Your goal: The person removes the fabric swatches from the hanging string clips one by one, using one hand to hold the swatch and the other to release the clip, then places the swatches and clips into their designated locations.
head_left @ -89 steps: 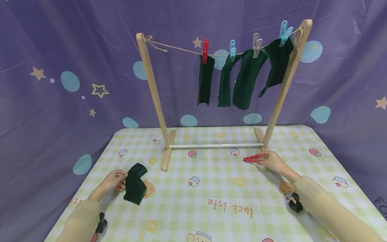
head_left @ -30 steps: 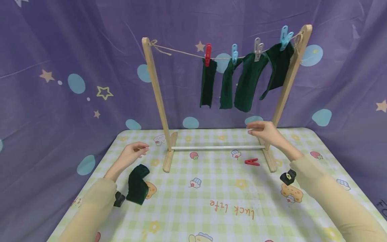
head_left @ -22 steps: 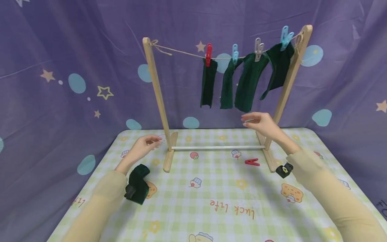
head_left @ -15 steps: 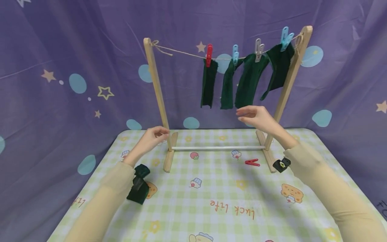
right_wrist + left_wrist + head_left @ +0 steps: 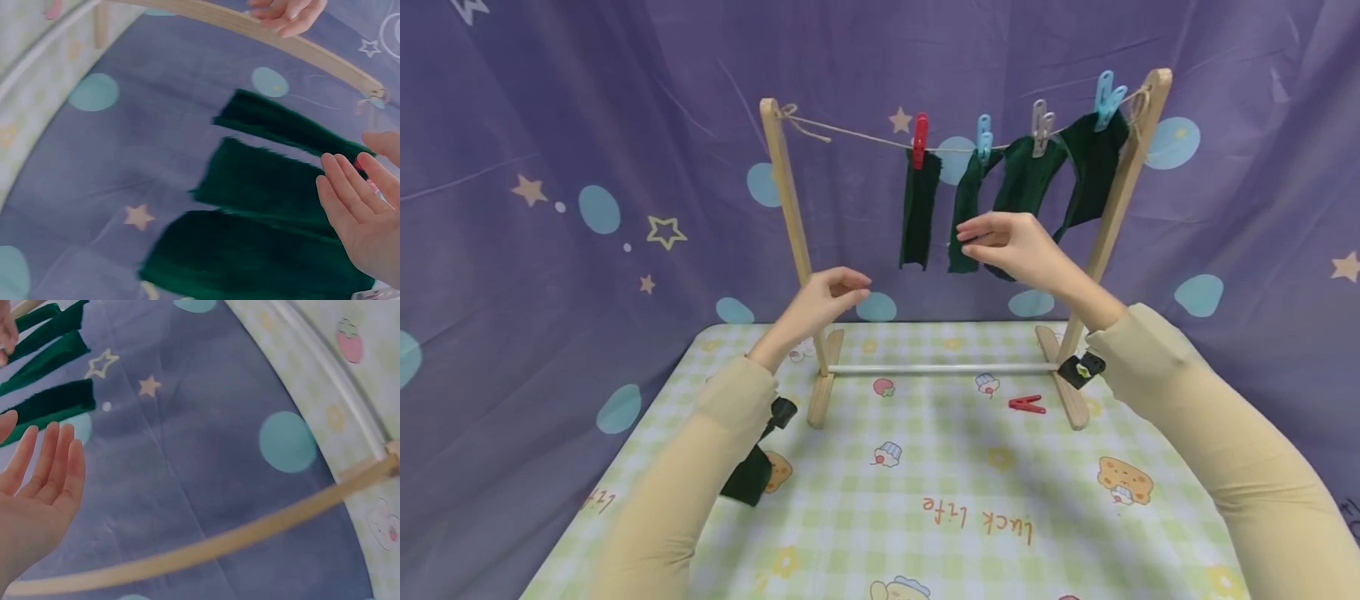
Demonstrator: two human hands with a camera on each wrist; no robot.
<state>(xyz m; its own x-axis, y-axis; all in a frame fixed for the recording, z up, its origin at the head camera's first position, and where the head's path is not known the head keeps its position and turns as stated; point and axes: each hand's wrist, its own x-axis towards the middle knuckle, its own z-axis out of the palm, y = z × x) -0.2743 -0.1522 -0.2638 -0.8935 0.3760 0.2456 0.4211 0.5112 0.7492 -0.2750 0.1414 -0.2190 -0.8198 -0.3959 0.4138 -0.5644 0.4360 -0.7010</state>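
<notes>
My left hand (image 5: 829, 298) is raised by the rack's left post, its fingers loosely bent and holding nothing. Up near the hanging cloths, my right hand (image 5: 1015, 246) is also without anything in its fingers; in the head view it covers part of the two middle cloths. From the line, a narrow dark green cloth (image 5: 919, 212) hangs under a red clothespin (image 5: 920, 142). Beside it are a second green cloth (image 5: 967, 208) with a blue clothespin (image 5: 984, 140), a wider one (image 5: 1028, 171) with a grey clothespin (image 5: 1040, 129), and another (image 5: 1093, 171) with a blue clothespin (image 5: 1107, 102).
The wooden rack's left post (image 5: 785, 179) and right post (image 5: 1123, 179) carry the string (image 5: 857, 133). On the checked tablecloth (image 5: 865, 533) lie a loose red clothespin (image 5: 1027, 404) and a green cloth (image 5: 748, 479) partly hidden by my left sleeve. A purple curtain (image 5: 655, 100) hangs behind.
Three seconds ago my left hand was at the table's green cloth and my right held the red clothespin. Both things now lie released; both hands have risen and moved inward.
</notes>
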